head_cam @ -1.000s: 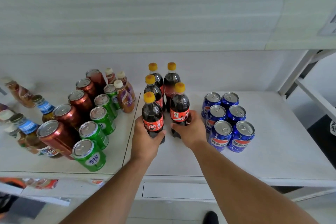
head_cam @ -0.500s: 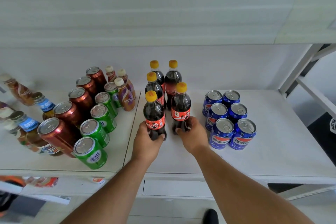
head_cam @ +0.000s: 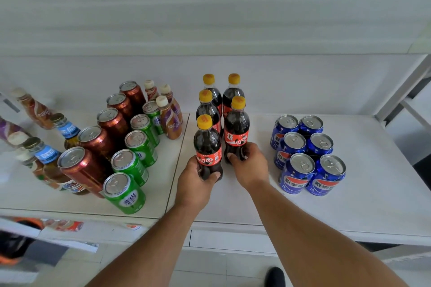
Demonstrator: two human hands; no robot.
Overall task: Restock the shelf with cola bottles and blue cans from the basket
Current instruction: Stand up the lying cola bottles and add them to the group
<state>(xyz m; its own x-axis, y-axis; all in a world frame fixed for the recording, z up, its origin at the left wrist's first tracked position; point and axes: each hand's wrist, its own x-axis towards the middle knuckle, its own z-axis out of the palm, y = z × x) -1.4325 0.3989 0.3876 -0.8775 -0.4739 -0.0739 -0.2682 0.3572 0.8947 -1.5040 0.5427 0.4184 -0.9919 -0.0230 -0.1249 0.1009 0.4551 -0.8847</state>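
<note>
Head view: both hands on the white shelf [head_cam: 363,205], each gripping a cola bottle low on the body. Left hand [head_cam: 194,185] wraps the front-left cola bottle [head_cam: 207,147], thumb across its base. Right hand [head_cam: 250,165] curls round the front-right cola bottle [head_cam: 236,130]. Both upright, yellow caps, at the front of two short rows; three more cola bottles [head_cam: 211,98] behind. Blue cans [head_cam: 305,154], six in pairs, stand just right. Green cans [head_cam: 131,163] and red cans [head_cam: 98,144] sit left.
</note>
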